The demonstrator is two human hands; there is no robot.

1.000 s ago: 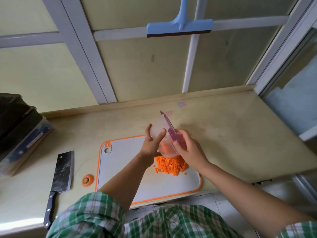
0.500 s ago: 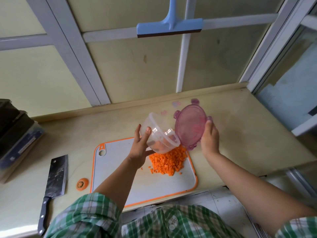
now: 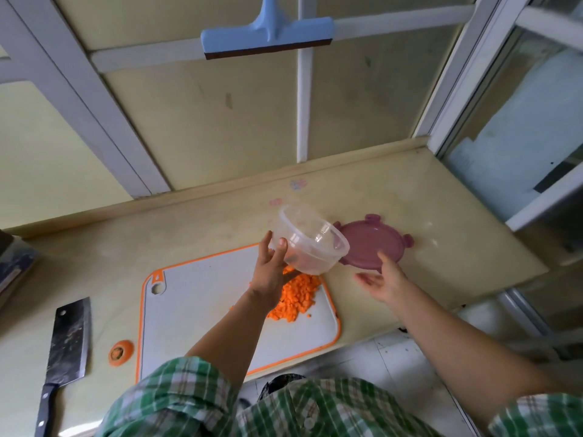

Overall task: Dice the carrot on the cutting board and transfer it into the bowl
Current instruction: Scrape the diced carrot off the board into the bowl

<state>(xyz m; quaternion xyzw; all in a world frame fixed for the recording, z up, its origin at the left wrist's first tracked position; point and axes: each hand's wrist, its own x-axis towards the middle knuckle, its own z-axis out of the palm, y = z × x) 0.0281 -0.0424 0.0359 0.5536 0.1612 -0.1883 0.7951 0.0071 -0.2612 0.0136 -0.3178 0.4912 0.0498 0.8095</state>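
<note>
A pink lid point(image 3: 369, 244) lies flat on the tabletop point(image 3: 441, 216) just beyond the right fingers point(image 3: 385, 262); a cleaver point(image 3: 67, 339) lies well left of the left fingers point(image 3: 264, 247).

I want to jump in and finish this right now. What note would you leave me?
Left hand: grips the clear bowl, tilted and held up over the far right corner of the cutting board.
Right hand: open, palm up, holding nothing, beside the pink lid, which lies flat on the counter.
Done: the diced carrot sits in a pile on the board, and the lid is off. The cleaver lies on the counter to the left.
Left: the bowl looks empty, so the carrot has to be moved into it.
</note>
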